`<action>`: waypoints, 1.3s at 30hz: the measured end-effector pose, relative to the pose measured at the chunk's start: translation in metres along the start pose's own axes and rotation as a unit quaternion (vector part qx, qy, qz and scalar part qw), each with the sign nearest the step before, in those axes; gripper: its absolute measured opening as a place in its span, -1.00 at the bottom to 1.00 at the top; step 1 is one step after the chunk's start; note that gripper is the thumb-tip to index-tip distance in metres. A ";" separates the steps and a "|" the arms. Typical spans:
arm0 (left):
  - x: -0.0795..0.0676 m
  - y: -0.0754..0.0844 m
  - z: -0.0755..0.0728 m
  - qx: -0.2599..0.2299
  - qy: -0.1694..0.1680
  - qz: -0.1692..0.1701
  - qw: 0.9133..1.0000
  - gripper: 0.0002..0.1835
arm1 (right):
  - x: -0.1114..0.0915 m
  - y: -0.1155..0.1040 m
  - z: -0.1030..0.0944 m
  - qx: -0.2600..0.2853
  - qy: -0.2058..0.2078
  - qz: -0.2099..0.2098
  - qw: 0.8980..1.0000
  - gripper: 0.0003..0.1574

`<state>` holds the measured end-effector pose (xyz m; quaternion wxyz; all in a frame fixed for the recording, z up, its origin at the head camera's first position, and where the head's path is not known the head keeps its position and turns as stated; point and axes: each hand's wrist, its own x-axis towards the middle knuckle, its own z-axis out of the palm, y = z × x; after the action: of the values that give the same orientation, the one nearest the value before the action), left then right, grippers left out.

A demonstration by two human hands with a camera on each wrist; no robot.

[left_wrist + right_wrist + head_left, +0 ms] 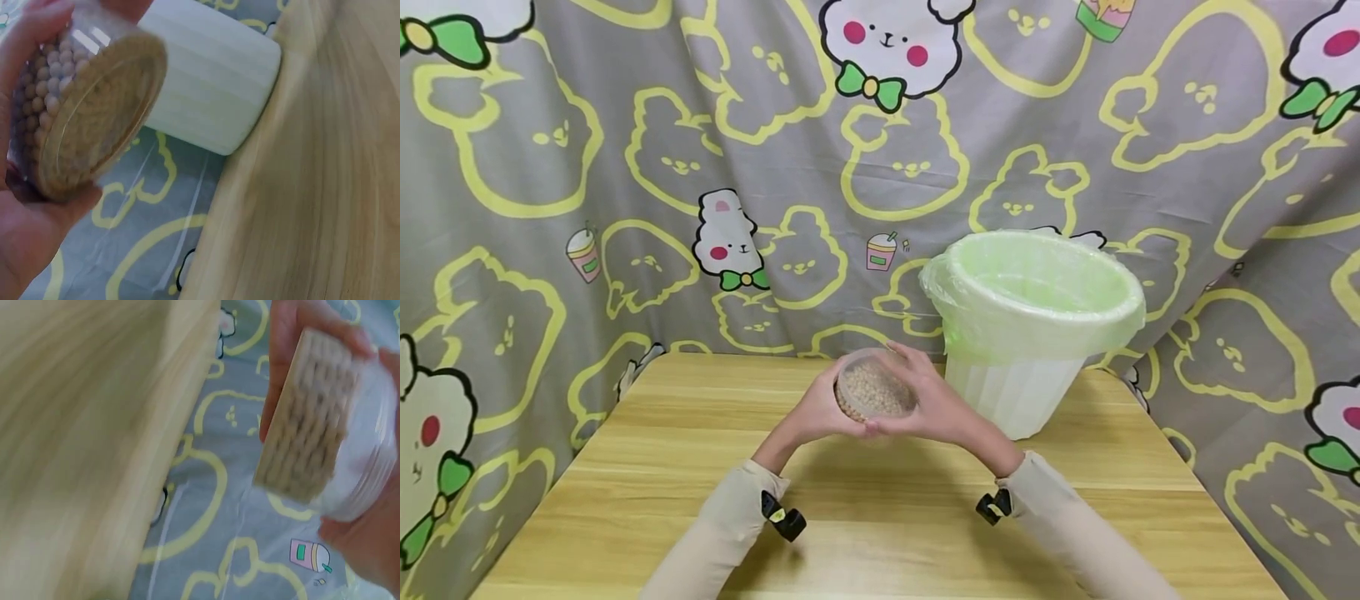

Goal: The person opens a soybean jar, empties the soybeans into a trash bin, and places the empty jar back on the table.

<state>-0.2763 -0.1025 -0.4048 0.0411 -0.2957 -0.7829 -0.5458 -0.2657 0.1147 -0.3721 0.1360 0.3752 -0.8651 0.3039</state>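
A clear round plastic jar [874, 387] holding many small beige balls is raised above the table, tilted toward the head camera. My left hand [816, 410] grips it from the left side. On the opposite side my right hand [934, 404] holds it too, with some fingers spread over the far edge. The left wrist view shows the jar's flat base and the balls packed against its wall. In the right wrist view the balls fill one part of the jar, and the part toward the lid end looks clear.
A white ribbed bin [1026, 383] lined with a thin green plastic bag [970, 321] stands at the table's back right, just behind my right hand. The wooden table [880, 525] ends at a grey patterned curtain [805, 167]. Black camera mounts [784, 518] sit on both wrists.
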 end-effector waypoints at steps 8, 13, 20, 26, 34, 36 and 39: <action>0.000 0.000 0.007 0.091 0.046 -0.010 0.995 0.24 | -0.001 -0.008 0.009 0.055 0.040 0.110 0.992 0.27; 0.002 -0.003 -0.001 0.018 -0.033 0.038 0.999 0.19 | -0.001 0.003 0.000 0.090 0.017 0.022 0.996 0.23; 0.004 -0.003 0.001 0.037 0.000 0.002 0.999 0.19 | -0.002 0.011 -0.002 0.102 -0.005 0.079 0.992 0.30; 0.005 -0.003 0.013 0.130 0.087 -0.025 0.987 0.28 | 0.001 0.005 0.012 0.094 0.022 0.173 0.980 0.41; 0.005 -0.018 0.004 0.024 -0.017 0.007 1.000 0.19 | -0.001 0.014 0.007 0.083 -0.003 0.103 0.991 0.33; 0.005 -0.021 0.001 -0.007 -0.057 0.016 0.998 0.17 | -0.002 0.016 0.004 0.084 -0.029 0.082 0.993 0.32; 0.003 -0.023 -0.001 -0.052 -0.103 0.016 0.993 0.15 | -0.004 0.019 0.001 0.095 -0.059 0.055 0.992 0.29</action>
<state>-0.2913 -0.1076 -0.4224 -0.0468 -0.3648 -0.7484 -0.5519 -0.2767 0.1269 -0.3827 0.0316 0.3555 -0.8582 0.3689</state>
